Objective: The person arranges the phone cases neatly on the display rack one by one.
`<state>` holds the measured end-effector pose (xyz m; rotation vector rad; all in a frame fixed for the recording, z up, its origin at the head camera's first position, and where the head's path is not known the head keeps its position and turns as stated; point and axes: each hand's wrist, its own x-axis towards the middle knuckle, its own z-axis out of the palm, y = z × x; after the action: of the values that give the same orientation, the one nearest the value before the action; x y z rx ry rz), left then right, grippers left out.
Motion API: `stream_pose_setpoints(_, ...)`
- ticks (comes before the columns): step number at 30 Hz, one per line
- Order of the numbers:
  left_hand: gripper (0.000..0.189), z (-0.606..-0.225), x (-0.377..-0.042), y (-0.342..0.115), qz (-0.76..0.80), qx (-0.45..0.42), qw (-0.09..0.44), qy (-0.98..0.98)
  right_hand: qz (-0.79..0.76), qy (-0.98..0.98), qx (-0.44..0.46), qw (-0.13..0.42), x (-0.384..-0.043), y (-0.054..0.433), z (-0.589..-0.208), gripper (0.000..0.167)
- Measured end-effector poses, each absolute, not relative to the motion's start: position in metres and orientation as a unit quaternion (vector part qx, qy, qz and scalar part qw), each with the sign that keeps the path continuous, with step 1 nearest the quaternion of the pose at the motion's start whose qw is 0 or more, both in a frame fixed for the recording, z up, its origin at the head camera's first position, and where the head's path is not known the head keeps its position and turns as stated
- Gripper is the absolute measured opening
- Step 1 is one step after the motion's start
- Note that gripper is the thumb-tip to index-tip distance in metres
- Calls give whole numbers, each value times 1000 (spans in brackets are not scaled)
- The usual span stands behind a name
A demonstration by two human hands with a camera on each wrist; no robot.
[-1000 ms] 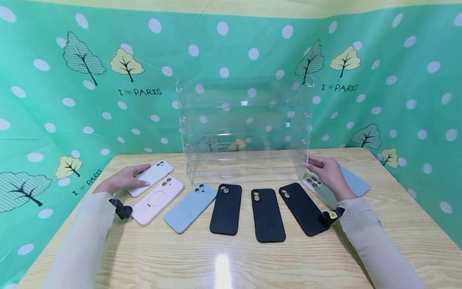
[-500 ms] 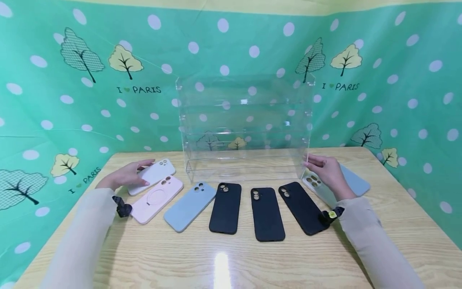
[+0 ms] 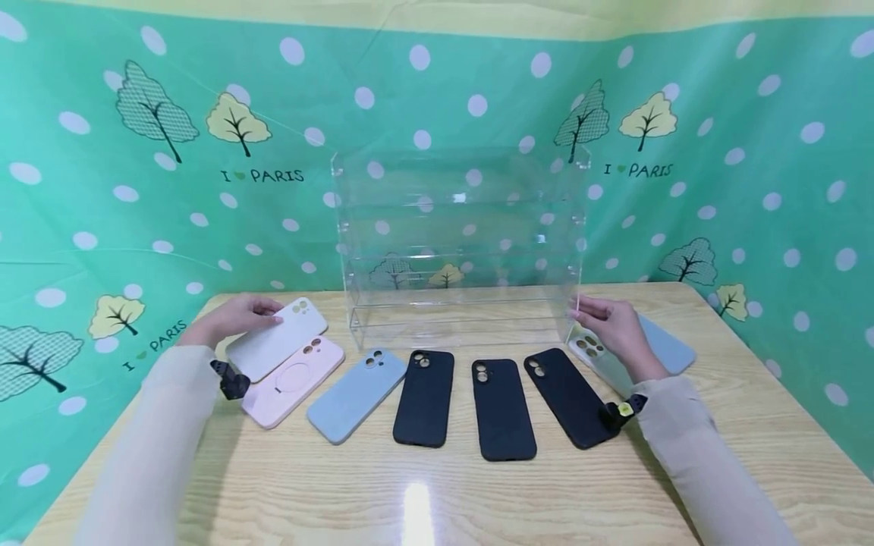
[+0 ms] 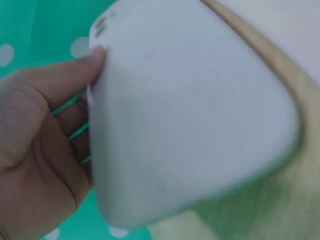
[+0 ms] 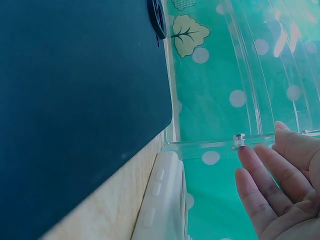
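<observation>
My left hand point(image 3: 242, 317) pinches a white phone case point(image 3: 283, 337) by its far long edge, thumb on top and fingers beneath. In the left wrist view the case point(image 4: 185, 105) is tilted up off the table. At the rack's right end, my right hand point(image 3: 617, 330) holds the side panel of a clear acrylic display rack point(image 3: 464, 334). The right wrist view shows the thumb of that hand point(image 5: 292, 185) on one side of the panel and fingertips on the other. Below this hand lies a pale case point(image 3: 601, 360), partly covered by it.
A pink case point(image 3: 293, 383) lies beside the white one. Along the front are a light blue case point(image 3: 356, 396) and black cases point(image 3: 423, 398), point(image 3: 504, 409) and a black case point(image 3: 572, 398) near the right wrist. Another blue case point(image 3: 665, 345) lies at right. A polka-dot cloth point(image 3: 437, 76) hangs behind.
My left hand has raised and tilted the white case, drawing it left and toward me so it overlaps the pink case in view. The right hand stays at the rack's side panel.
</observation>
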<state>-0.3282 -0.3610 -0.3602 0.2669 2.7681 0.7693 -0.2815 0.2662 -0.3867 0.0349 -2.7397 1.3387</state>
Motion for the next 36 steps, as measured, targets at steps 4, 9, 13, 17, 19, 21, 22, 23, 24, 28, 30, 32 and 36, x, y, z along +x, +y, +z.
stream_pose_setpoints(4, 45, -348, -330, -356, 244, 95, 138, 955, 441, -896, 12, 49, -280, 265, -386, 50)
stream_pose_setpoints(9, 38, -334, -328, -351, 246, 111, 119, 955, 442, -895, 18, 54, -279, 263, -385, 49)
stream_pose_setpoints(13, 36, -321, -323, -350, 274, 116, 92, 950, 445, -894, 17, 55, -279, 261, -385, 48)
stream_pose_setpoints(17, 34, -304, -318, -349, 287, 124, 62, 948, 448, -892, 14, 54, -278, 261, -385, 47)
stream_pose_setpoints(19, 33, -294, -315, -347, 291, 127, 51, 947, 448, -892, 12, 56, -278, 262, -385, 46)
stream_pose_setpoints(21, 32, -284, -311, -344, 298, 129, 41, 945, 448, -892, 11, 56, -278, 262, -385, 46)
stream_pose_setpoints(22, 32, -279, -310, -343, 304, 127, 39, 943, 448, -892, 11, 55, -278, 262, -385, 46)
stream_pose_setpoints(23, 31, -274, -308, -341, 310, 126, 37, 941, 448, -892, 10, 53, -278, 262, -385, 46)
stream_pose_setpoints(24, 31, -269, -307, -340, 318, 127, 34, 939, 449, -892, 10, 52, -278, 262, -386, 46)
stream_pose_setpoints(28, 22, -244, -304, -333, 366, 127, 22, 922, 454, -889, 11, 50, -279, 262, -385, 47)
stream_pose_setpoints(30, 14, -231, -303, -326, 393, 127, 10, 911, 456, -888, 13, 52, -279, 262, -385, 48)
stream_pose_setpoints(32, 12, -218, -302, -316, 423, 131, -7, 897, 456, -888, 14, 52, -278, 262, -385, 48)
stream_pose_setpoints(36, 18, -199, -299, -286, 473, 147, -47, 867, 458, -887, 14, 54, -277, 262, -386, 47)
